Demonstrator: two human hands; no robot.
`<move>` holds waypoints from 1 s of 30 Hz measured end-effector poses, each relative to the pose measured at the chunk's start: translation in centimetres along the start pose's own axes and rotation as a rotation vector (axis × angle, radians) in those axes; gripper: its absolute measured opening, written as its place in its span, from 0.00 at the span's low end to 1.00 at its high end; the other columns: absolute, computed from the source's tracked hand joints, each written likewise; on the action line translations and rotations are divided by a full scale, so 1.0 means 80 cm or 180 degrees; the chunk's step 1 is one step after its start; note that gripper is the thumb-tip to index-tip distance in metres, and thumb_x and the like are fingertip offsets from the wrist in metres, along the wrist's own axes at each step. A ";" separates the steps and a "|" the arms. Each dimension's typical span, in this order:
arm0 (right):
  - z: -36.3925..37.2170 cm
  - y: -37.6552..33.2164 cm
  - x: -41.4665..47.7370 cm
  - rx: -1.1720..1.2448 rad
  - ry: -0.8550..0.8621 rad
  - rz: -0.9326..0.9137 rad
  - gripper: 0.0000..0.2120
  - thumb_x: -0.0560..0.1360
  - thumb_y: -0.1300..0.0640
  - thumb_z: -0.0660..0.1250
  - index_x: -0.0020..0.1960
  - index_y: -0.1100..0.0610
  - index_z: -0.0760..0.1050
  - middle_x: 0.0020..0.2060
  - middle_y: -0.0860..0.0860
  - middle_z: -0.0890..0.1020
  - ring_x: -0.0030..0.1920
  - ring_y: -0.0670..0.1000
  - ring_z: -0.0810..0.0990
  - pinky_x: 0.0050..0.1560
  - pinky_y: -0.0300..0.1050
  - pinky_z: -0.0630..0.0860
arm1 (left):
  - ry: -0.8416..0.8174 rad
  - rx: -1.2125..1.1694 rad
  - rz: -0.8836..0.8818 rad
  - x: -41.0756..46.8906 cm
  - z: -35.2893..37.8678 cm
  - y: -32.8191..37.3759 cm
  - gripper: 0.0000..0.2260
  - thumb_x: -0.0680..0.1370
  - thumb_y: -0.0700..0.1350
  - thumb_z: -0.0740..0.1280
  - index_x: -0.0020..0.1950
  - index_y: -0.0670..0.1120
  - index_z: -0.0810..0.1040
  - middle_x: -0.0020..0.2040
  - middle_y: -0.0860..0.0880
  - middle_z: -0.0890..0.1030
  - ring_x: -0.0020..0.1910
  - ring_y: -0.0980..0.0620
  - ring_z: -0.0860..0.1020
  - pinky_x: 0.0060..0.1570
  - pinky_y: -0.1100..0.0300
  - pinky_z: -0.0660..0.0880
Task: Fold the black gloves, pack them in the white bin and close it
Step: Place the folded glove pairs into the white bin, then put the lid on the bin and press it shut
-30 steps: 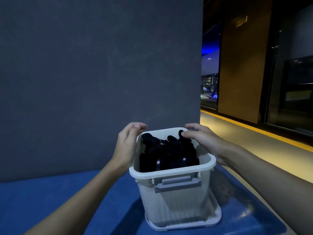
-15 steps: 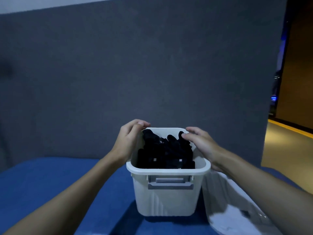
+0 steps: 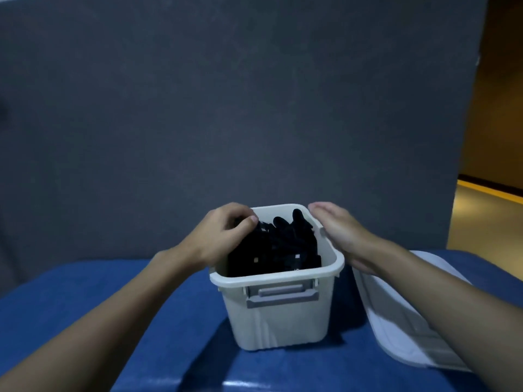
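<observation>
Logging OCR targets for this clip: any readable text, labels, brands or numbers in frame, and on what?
No readable text anywhere.
black gloves in the white bin: small white tags, too small and blurred to read.
grey latch on the bin front: no marking seen.
white lid on the blue surface: plain, blurred.

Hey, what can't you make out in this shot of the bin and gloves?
- Head view: how many gloves there are; they blur into one dark mass.
- Lid: right forearm covers part, and its near end is smeared.
- Left hand: fingertips curl into the gloves, grip unclear.
- Bin floor: hidden by gloves.
</observation>
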State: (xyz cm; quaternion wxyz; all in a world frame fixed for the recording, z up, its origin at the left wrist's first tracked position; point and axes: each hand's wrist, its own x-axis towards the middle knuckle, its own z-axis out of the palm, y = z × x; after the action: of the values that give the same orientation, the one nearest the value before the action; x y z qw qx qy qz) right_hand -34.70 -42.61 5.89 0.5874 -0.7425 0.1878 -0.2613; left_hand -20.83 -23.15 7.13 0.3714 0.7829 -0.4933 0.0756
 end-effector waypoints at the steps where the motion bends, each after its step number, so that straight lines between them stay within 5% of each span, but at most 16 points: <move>1: -0.005 0.003 -0.008 0.0012 0.0059 -0.0029 0.11 0.81 0.48 0.60 0.60 0.51 0.74 0.52 0.48 0.80 0.54 0.49 0.79 0.54 0.43 0.76 | 0.0012 0.0112 0.0081 -0.001 -0.002 0.011 0.15 0.74 0.61 0.58 0.50 0.57 0.80 0.53 0.60 0.81 0.56 0.61 0.77 0.61 0.55 0.73; 5: -0.039 0.032 -0.051 -0.0714 0.0391 -0.0178 0.08 0.81 0.48 0.59 0.48 0.48 0.75 0.49 0.50 0.82 0.50 0.51 0.80 0.52 0.46 0.75 | -0.0211 0.0397 0.0692 -0.015 0.002 0.063 0.15 0.75 0.61 0.57 0.52 0.58 0.79 0.53 0.60 0.79 0.55 0.58 0.76 0.57 0.52 0.75; 9: -0.075 0.074 -0.111 -0.1500 0.0035 0.0043 0.13 0.78 0.50 0.65 0.41 0.57 0.78 0.35 0.47 0.79 0.38 0.50 0.76 0.46 0.46 0.75 | -0.0167 0.0537 0.1585 -0.044 0.031 0.111 0.12 0.76 0.55 0.62 0.53 0.50 0.81 0.54 0.55 0.79 0.57 0.55 0.75 0.58 0.60 0.70; 11: -0.090 0.089 -0.137 -0.1832 -0.0089 0.0133 0.10 0.75 0.48 0.69 0.43 0.53 0.82 0.40 0.44 0.84 0.45 0.47 0.81 0.56 0.48 0.77 | -0.0158 0.0715 0.1921 -0.059 0.057 0.121 0.11 0.76 0.53 0.64 0.52 0.50 0.81 0.52 0.54 0.79 0.55 0.52 0.75 0.57 0.54 0.72; 15: -0.117 0.116 -0.172 -0.2356 -0.0125 0.0314 0.23 0.59 0.30 0.68 0.45 0.44 0.81 0.49 0.41 0.83 0.53 0.43 0.80 0.62 0.50 0.74 | -0.0407 0.0917 0.2194 -0.091 0.117 0.124 0.10 0.74 0.49 0.62 0.48 0.49 0.81 0.47 0.53 0.81 0.47 0.48 0.77 0.46 0.51 0.75; 20: -0.131 0.135 -0.184 -0.2738 -0.0078 0.0027 0.05 0.68 0.45 0.75 0.39 0.43 0.80 0.49 0.40 0.78 0.55 0.44 0.76 0.63 0.52 0.71 | 0.0077 0.1172 0.2306 -0.092 0.146 0.124 0.08 0.74 0.43 0.61 0.42 0.46 0.80 0.38 0.52 0.80 0.38 0.46 0.76 0.36 0.53 0.73; 24: -0.126 0.139 -0.179 -0.2874 0.0101 -0.0119 0.08 0.71 0.46 0.74 0.36 0.43 0.77 0.49 0.40 0.77 0.56 0.46 0.75 0.63 0.52 0.64 | 0.0075 0.1328 0.2429 -0.088 0.154 0.125 0.09 0.74 0.42 0.61 0.45 0.47 0.81 0.40 0.51 0.80 0.39 0.46 0.76 0.40 0.54 0.72; 30: -0.130 0.119 -0.170 -0.2104 0.0708 -0.0778 0.06 0.75 0.54 0.71 0.41 0.49 0.76 0.48 0.44 0.81 0.52 0.48 0.79 0.59 0.50 0.76 | 0.0026 0.0935 0.2171 -0.084 0.154 0.145 0.07 0.73 0.41 0.65 0.49 0.45 0.80 0.43 0.50 0.79 0.41 0.46 0.76 0.38 0.52 0.75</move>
State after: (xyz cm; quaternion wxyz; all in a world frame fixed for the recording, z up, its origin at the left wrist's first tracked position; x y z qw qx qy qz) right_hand -51.53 -45.01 -3.85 0.2563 -0.8762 0.2347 -0.3340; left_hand -36.90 -29.18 0.99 0.2105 0.6182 -0.7082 0.2683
